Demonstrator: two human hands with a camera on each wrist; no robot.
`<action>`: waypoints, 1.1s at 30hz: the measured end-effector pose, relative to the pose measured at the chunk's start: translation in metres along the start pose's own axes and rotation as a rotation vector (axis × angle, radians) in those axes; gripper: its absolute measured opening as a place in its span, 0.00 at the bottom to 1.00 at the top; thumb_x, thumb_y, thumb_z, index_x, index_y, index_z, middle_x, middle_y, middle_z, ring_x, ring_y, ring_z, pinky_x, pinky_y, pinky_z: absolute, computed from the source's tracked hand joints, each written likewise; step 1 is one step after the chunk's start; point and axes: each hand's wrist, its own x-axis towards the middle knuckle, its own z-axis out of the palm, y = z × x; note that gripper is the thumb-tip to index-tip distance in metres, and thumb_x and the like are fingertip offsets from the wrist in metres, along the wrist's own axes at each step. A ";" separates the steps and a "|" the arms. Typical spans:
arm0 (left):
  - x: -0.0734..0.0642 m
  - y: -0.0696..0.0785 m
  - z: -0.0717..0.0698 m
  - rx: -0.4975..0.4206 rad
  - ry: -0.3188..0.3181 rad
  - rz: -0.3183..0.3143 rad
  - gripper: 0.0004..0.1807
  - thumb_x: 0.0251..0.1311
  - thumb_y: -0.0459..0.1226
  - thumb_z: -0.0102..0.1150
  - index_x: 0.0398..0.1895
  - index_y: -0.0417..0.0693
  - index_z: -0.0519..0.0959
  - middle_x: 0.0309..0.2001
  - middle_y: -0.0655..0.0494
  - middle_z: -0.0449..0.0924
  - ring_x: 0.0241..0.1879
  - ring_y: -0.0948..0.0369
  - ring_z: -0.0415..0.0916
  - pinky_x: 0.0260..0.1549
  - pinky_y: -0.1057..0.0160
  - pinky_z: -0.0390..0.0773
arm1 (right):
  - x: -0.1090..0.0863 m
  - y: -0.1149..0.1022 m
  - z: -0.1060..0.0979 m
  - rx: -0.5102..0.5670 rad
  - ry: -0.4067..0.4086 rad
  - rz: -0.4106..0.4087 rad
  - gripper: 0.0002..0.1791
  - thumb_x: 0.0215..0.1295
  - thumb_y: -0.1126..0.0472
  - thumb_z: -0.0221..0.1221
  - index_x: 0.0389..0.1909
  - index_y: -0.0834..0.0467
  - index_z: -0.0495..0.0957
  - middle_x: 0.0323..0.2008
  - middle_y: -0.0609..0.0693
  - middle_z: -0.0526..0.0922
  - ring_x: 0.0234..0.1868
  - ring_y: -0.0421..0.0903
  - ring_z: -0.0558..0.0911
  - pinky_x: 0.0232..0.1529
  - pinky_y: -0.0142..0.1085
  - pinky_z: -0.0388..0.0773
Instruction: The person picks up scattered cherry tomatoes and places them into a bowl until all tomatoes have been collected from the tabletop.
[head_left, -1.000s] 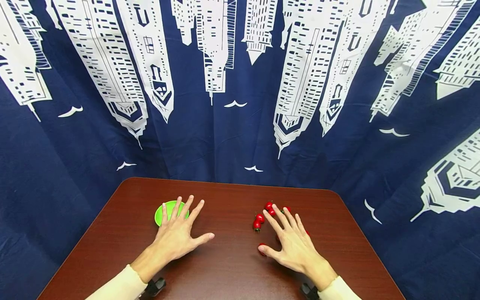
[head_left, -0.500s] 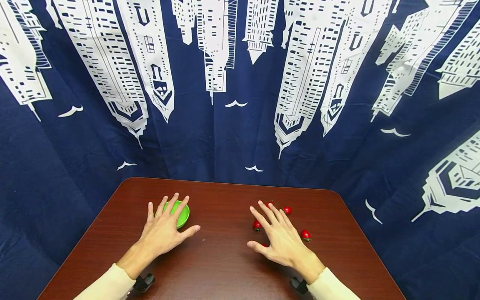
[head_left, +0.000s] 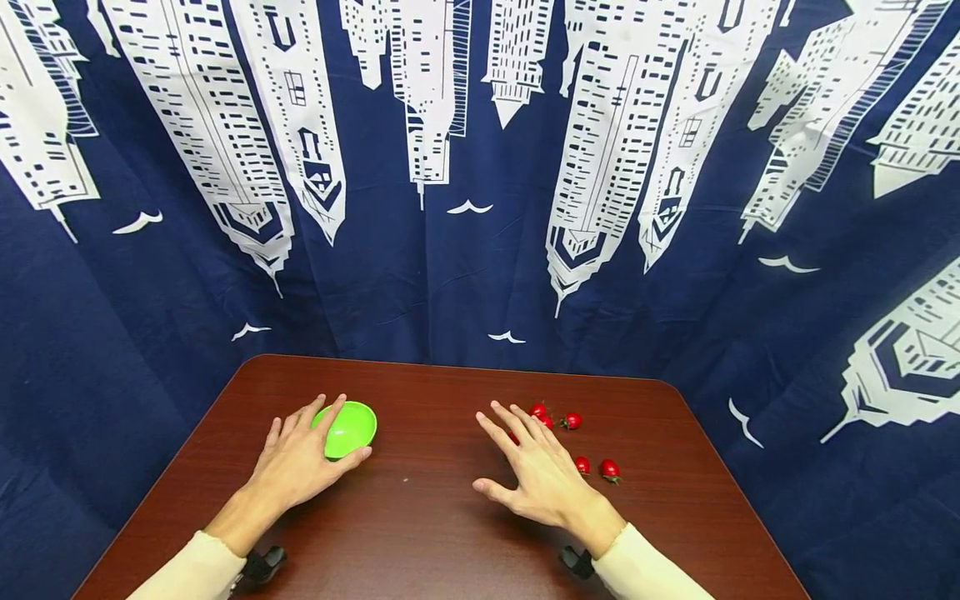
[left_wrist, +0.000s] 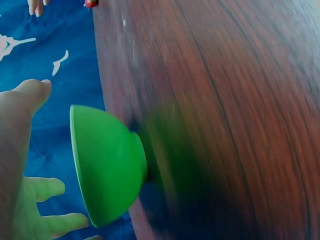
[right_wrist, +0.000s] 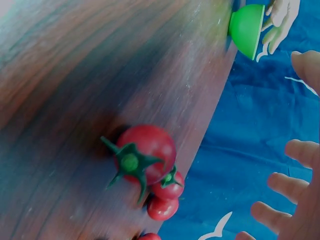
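Observation:
My left hand (head_left: 295, 462) hovers at the left side of a small green bowl (head_left: 352, 429), its fingers spread and holding nothing. In the left wrist view, the thumb and fingers stand off the rim of the upright bowl (left_wrist: 107, 165). Over on the right, my right hand (head_left: 542, 473) hangs above the table with loosely spread, unoccupied fingers. Several red cherry tomatoes (head_left: 610, 470) with green stems lie around and partly beneath it. One tomato (right_wrist: 147, 152) looms large in the right wrist view, well apart from the fingertips (right_wrist: 298, 150).
The brown wooden table (head_left: 435, 550) has rounded far corners. Behind it hangs a dark blue cloth (head_left: 450, 283) printed with white buildings and birds. A black wrist mount (head_left: 262, 565) sits under the left sleeve, another mount (head_left: 577, 562) under the right.
Both hands have drifted left. The left hand has uncovered more of the bowl and now lies at its left side. Tomatoes at the right have come out from behind the right hand.

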 end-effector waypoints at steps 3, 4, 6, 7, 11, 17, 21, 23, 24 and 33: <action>0.000 -0.005 -0.001 -0.026 -0.013 -0.011 0.60 0.67 0.76 0.70 0.92 0.53 0.68 0.85 0.33 0.71 0.76 0.28 0.76 0.73 0.18 0.73 | 0.004 -0.003 0.000 -0.010 0.006 -0.017 0.55 0.76 0.24 0.67 0.96 0.37 0.56 0.95 0.48 0.62 0.92 0.63 0.68 0.86 0.67 0.73; 0.000 -0.007 -0.001 -0.034 -0.016 -0.012 0.60 0.67 0.75 0.71 0.92 0.51 0.68 0.84 0.33 0.73 0.74 0.28 0.77 0.69 0.19 0.76 | 0.005 -0.004 0.001 -0.009 0.010 -0.023 0.55 0.76 0.25 0.67 0.96 0.37 0.57 0.94 0.48 0.62 0.91 0.63 0.69 0.86 0.67 0.73; 0.000 -0.009 -0.002 -0.051 -0.020 -0.005 0.61 0.66 0.73 0.73 0.91 0.46 0.69 0.81 0.31 0.75 0.70 0.29 0.80 0.64 0.21 0.81 | 0.007 -0.006 0.001 -0.009 0.018 -0.034 0.55 0.76 0.25 0.67 0.96 0.38 0.58 0.94 0.48 0.63 0.91 0.63 0.70 0.85 0.66 0.75; 0.000 -0.010 -0.002 -0.061 -0.020 -0.001 0.61 0.66 0.72 0.74 0.90 0.43 0.69 0.79 0.30 0.76 0.68 0.29 0.80 0.62 0.22 0.83 | 0.008 -0.007 0.002 -0.010 0.019 -0.039 0.55 0.76 0.26 0.68 0.96 0.38 0.58 0.94 0.48 0.63 0.90 0.63 0.70 0.85 0.66 0.75; 0.001 -0.013 -0.002 -0.097 -0.031 0.005 0.62 0.66 0.68 0.77 0.88 0.33 0.69 0.76 0.28 0.78 0.67 0.29 0.82 0.61 0.26 0.87 | 0.012 -0.013 0.002 -0.016 0.020 -0.059 0.54 0.77 0.26 0.67 0.96 0.39 0.59 0.94 0.47 0.64 0.90 0.61 0.71 0.82 0.66 0.78; 0.001 -0.014 0.000 -0.129 -0.031 0.010 0.62 0.66 0.65 0.79 0.85 0.26 0.69 0.76 0.26 0.77 0.69 0.29 0.83 0.66 0.28 0.87 | 0.020 -0.019 0.005 -0.013 0.000 -0.077 0.53 0.78 0.25 0.65 0.96 0.39 0.59 0.94 0.47 0.64 0.90 0.60 0.72 0.83 0.63 0.78; 0.001 -0.016 0.001 -0.142 -0.035 0.014 0.61 0.67 0.64 0.79 0.85 0.25 0.69 0.78 0.26 0.76 0.71 0.29 0.82 0.68 0.28 0.86 | 0.025 -0.023 0.008 0.003 -0.003 -0.093 0.53 0.78 0.26 0.66 0.95 0.40 0.59 0.93 0.47 0.65 0.89 0.59 0.73 0.83 0.63 0.78; 0.001 -0.016 0.001 -0.149 -0.037 0.017 0.61 0.67 0.64 0.79 0.85 0.25 0.69 0.78 0.26 0.76 0.72 0.29 0.82 0.68 0.28 0.86 | 0.027 -0.025 0.009 0.006 -0.003 -0.099 0.52 0.78 0.27 0.67 0.95 0.40 0.60 0.93 0.48 0.66 0.89 0.59 0.73 0.82 0.62 0.80; 0.001 -0.016 0.001 -0.152 -0.039 0.017 0.61 0.67 0.64 0.79 0.85 0.26 0.69 0.78 0.26 0.76 0.72 0.29 0.82 0.68 0.28 0.86 | 0.028 -0.027 0.009 0.005 -0.002 -0.103 0.52 0.78 0.28 0.67 0.95 0.40 0.60 0.92 0.47 0.66 0.89 0.58 0.73 0.81 0.62 0.81; 0.000 -0.011 0.003 -0.158 -0.046 0.019 0.61 0.67 0.65 0.79 0.86 0.28 0.69 0.79 0.27 0.76 0.71 0.29 0.83 0.68 0.27 0.85 | 0.037 -0.038 0.017 -0.020 -0.005 -0.145 0.51 0.77 0.32 0.71 0.94 0.42 0.63 0.90 0.48 0.70 0.86 0.56 0.76 0.81 0.58 0.81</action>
